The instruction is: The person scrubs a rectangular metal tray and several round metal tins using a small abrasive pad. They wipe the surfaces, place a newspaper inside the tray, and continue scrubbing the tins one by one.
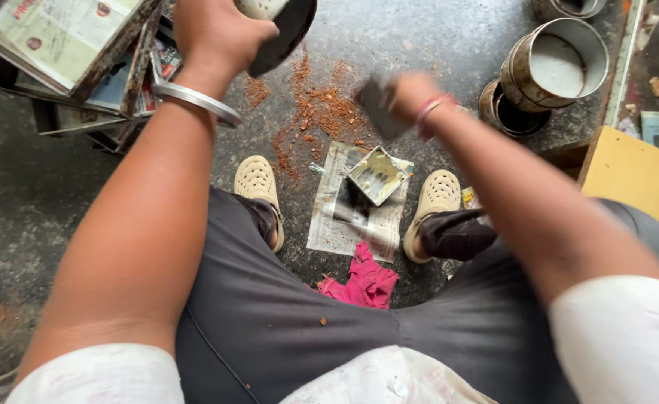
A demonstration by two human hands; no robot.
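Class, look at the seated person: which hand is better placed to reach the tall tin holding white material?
Probably the right hand. It hovers on the same side as the tall tin, though it grips a blurred dark tool. The left hand holds a round dark pan across the floor.

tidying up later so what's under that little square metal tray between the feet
The square metal tray sits on a sheet of newspaper spread on the concrete floor. A dark patch shows at its lower-left edge; the paper directly beneath is covered.

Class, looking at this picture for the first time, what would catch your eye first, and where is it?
The two bare arms: the left hand grips a round dark metal dish at top centre, the right hand a blurred dark flat piece. On the grey floor between the feet lie reddish-brown dust and a bright pink cloth.
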